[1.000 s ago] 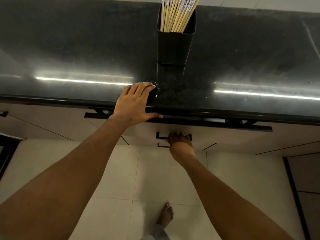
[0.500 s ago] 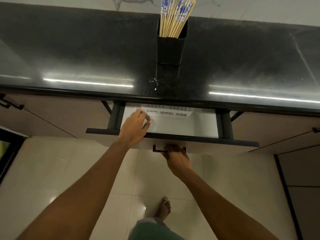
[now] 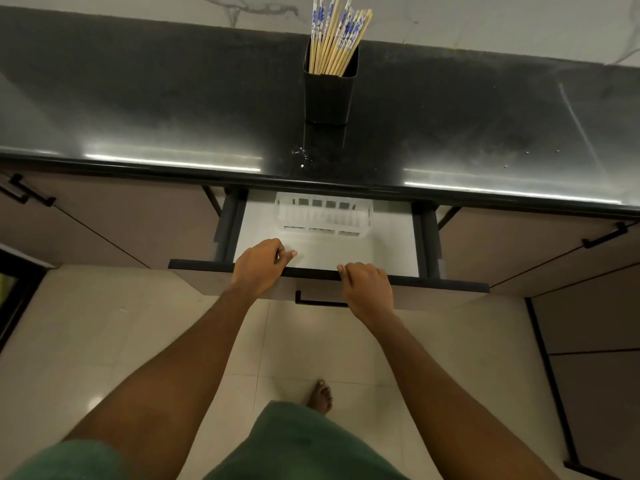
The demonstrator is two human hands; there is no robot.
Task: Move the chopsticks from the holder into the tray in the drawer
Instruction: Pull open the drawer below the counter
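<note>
On the black stone counter, head view: one black holder, upright, standing near the back edge below a pale marbled wall. In it, a bundle of chopsticks, bamboo-coloured with blue-and-white tops, leaning slightly right; all of them are in the holder. A few white specks lie on the counter in front of the holder.

Below the counter edge: one drawer, pulled out, with dark side rails, a white floor and a black bar handle on its front panel. At the back of the drawer, partly under the counter's overhang, sits one white slotted tray; nothing shows in it.

Left hand: wrist across the drawer's front rim, hand over the white floor, fingers loosely curled with the thumb tip against the forefinger, holding nothing that shows.

Right hand: on the front rim to the right of the left hand and just above the handle, fingers curled over the rim, grasping it.

To either side: brown cabinet fronts, each with a black bar pull.

Beneath: pale tiled floor, one bare foot, green shorts.
</note>
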